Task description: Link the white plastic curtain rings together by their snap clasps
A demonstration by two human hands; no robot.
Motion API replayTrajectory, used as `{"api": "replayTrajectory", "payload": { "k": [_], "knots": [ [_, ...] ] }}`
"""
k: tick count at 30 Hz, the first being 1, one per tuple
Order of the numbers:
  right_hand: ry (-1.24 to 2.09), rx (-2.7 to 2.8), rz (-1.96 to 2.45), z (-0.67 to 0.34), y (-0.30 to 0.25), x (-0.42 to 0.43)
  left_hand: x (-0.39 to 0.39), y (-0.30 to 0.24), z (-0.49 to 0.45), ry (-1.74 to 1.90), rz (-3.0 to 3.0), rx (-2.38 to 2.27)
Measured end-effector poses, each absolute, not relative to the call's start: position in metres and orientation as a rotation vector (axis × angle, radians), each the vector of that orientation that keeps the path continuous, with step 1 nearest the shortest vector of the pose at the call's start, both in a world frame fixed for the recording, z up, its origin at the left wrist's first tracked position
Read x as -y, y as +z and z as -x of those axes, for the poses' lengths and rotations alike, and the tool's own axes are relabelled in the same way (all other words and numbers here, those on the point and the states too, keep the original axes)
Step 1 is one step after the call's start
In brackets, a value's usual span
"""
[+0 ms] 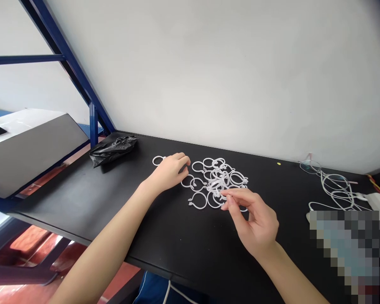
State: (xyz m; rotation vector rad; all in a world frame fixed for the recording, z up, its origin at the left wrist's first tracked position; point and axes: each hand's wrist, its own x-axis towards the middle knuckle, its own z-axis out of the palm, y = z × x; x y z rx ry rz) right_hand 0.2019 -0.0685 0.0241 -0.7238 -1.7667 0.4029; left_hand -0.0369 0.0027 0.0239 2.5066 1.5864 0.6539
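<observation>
A loose pile of white curtain rings (199,207), each with a small eyelet, lies on the black tabletop (164,228). My right hand (256,219) is at the near right side of the pile, thumb and fingers pinched together at the edge of one ring; the fingers partly hide the contact. At the pile's left side, my left hand (171,171) is held low with curved fingers, a gap between thumb and forefinger and nothing visible in them. A single ring (157,164) sits just left of that hand, partly covered by it.
A crumpled black plastic bag (114,150) lies at the far left of the tabletop, near a blue metal frame (94,122). Toward the right are eyeglasses (310,166), a tangled white cable (335,192) and a blurred-out item (348,249). A wall (228,84) rises behind.
</observation>
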Motion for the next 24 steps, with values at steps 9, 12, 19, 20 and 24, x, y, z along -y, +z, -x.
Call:
{"api": "replayTrajectory", "payload": {
  "k": [9,12,19,20,24],
  "knots": [
    [0.399,1.765,0.749,-0.203,0.021,0.069,-0.004,0.013,0.037,0.454,-2.452,-1.565],
    [0.393,1.771,0.749,-0.203,0.021,0.068,-0.004,0.013,0.035,0.416,-2.457,-1.561],
    [0.402,1.770,0.726,-0.201,0.023,0.068,-0.002,0.014,0.032,0.414,-2.481,-1.533],
    [0.404,1.768,0.721,-0.201,0.022,0.068,-0.002,0.015,0.032,0.432,-2.475,-1.524],
    [0.403,1.774,0.736,-0.201,0.020,0.069,-0.001,0.020,0.030,0.599,-2.373,-1.443]
  ]
}}
